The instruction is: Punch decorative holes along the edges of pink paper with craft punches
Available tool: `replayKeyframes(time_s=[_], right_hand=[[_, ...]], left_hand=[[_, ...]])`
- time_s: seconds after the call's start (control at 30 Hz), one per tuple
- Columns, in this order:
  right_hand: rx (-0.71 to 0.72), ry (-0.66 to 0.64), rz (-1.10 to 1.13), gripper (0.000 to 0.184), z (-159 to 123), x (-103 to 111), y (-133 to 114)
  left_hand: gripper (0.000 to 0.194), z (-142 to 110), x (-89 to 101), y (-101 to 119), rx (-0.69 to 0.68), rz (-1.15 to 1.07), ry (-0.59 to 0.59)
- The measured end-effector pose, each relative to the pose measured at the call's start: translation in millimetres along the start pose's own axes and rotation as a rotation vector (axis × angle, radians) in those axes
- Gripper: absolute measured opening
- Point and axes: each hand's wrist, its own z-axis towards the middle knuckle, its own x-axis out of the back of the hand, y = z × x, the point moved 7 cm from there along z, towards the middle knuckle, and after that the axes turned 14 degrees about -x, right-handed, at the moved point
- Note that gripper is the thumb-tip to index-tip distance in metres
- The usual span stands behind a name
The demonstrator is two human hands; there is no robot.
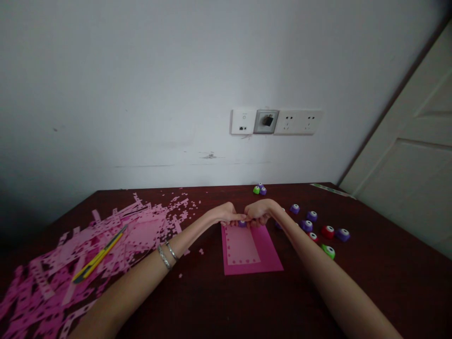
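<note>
A small, rounded purple plastic craft punch is sitting at the far end of two layered papers, showing only as a patch of purple between the hands. The left hand and the right hand are meeting over it, fingers curling and thumbs pressing, both clamping on the punch; with so little of it showing, its facing is hard to tell.

Beneath, a pale pink rectangular paper sheet is lying flat, a row of small dark-pink cutouts running along its left and near edges. Its long axis is pointing from the table's near edge toward its far edge, the far end passing under the hands. A larger magenta paper sheet is lying below it, showing as a wide band on the right and a narrow one along the near side.

Both sheets are resting near the middle of the dark reddish-brown table. Purple, red and green plastic punches are standing toward the table's right edge, and a yellow utility knife is lying on punched pink paper strips toward its left edge.
</note>
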Motion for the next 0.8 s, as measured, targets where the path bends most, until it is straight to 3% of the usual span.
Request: replayKeyframes(time_s=[0.33, 0.57, 0.8], right_hand=[[0.04, -0.02, 0.035, 0.026, -5.3, -4.2, 3.0], [0.084, 0.001, 0.05, 0.033, -10.1, -4.2, 1.4], [0.091, 0.125, 0.052, 0.037, -16.1, 2.5, -0.1]], left_hand=[[0.061, -1.6, 1.6, 7.0, 0.02, -0.021, -0.103], [0.056, -5.7, 0.6, 3.4, 0.035, -0.166, -0.18], [0.046, -11.6, 4.7, -0.6, 0.072, -0.197, -0.177]])
